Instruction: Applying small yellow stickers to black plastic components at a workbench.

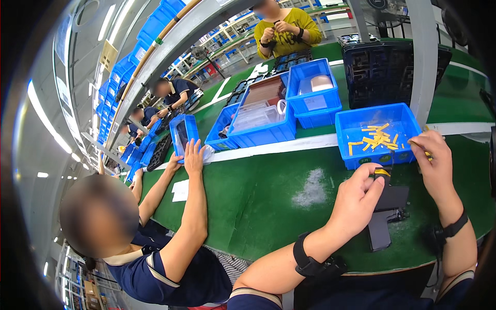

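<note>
At the near wall of the yellow-piece bin [373, 159]: left hand [356, 199], thumb and fingers pinching a small black-and-yellow piece [382, 172], much of it covered by the grip
Dark flat parts [381, 232]: on the near side of the yellow-piece bin, below that grip; cannot tell whether they join the held piece or lie loose on the green table [258, 206]
Right hand [436, 157]: at the right rim of the yellow-piece bin, fingers bent, a scrap of yellow [428, 154] showing among them; cannot tell whether they grip it
Yellow strips [380, 138]: loosely scattered inside the yellow-piece bin
Upper blue bin [333, 98]: left of and beyond the yellow-piece bin, holding a pale rounded thing [321, 82], hard to make out; it hides what the lower blue bin [320, 120] contains
Wide blue bin [268, 133]: farther left of the yellow-piece bin, with brown sheets [263, 92] and clear plastic packs [256, 116]
Blue tray [192, 126]: far left of the yellow-piece bin, a dark panel inside, a co-worker's hand [194, 157] at its near edge
Grey post [424, 62]: beyond the right rear corner of the yellow-piece bin, blocking part of the black moulded trays [377, 72]
Whitish smudge [312, 188]: on the table, left of and nearer than the yellow-piece bin
</note>
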### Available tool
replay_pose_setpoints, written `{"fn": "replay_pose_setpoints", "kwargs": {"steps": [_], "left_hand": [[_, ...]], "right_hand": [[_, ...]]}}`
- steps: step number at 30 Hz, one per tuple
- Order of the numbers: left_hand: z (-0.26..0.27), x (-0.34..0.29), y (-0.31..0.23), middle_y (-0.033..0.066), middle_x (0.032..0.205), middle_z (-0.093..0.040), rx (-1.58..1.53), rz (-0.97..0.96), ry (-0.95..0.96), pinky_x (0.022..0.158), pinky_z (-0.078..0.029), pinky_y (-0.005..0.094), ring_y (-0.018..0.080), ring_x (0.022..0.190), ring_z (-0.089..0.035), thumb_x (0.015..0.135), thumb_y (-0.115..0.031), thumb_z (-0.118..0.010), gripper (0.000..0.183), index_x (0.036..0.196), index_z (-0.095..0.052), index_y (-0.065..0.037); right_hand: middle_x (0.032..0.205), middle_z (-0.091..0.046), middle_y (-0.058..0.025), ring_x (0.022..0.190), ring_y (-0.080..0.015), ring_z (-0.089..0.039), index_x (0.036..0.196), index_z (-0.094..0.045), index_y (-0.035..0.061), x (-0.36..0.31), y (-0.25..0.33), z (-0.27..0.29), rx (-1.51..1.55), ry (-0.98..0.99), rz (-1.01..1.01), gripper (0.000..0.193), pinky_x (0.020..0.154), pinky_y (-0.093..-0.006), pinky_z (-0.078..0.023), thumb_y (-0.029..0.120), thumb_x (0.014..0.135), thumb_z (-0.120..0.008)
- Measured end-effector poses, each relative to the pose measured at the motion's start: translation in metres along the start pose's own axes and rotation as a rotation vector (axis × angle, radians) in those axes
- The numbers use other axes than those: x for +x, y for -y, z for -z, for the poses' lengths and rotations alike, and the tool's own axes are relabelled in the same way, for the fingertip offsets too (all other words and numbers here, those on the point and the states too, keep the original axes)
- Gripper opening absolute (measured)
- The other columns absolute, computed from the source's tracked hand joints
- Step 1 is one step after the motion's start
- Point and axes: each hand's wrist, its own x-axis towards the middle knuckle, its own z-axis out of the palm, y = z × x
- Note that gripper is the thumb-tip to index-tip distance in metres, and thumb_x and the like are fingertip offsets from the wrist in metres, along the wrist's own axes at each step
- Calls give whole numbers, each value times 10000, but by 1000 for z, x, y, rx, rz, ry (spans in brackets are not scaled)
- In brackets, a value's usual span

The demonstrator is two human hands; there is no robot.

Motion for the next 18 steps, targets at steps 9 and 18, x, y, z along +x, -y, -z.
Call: {"fn": "replay_pose_setpoints", "kwargs": {"steps": [9, 18], "left_hand": [[-2, 1, 1, -14, 833, -595, -73, -44, -16, 646, -392, 168, 15, 731, -500, 892, -61, -531, 238, 1122, -497, -10], [-8, -3, 5, -16, 691, -613, 35, -86, -49, 540, -382, 186, 12, 591, -452, 883, -97, -551, 201, 1073, -528, -33]], "right_hand": [[767, -615, -78, 698, -185, -589, 838, -623, 31, -6, 39, 4, 546, 101, -259, 222, 641, -291, -463, -110, 669, -602], [745, -597, -65, 702, -237, -565, 823, -610, 58, -14, 38, 5, 590, 109, -188, 232, 654, -329, -432, -52, 622, -647]]}}
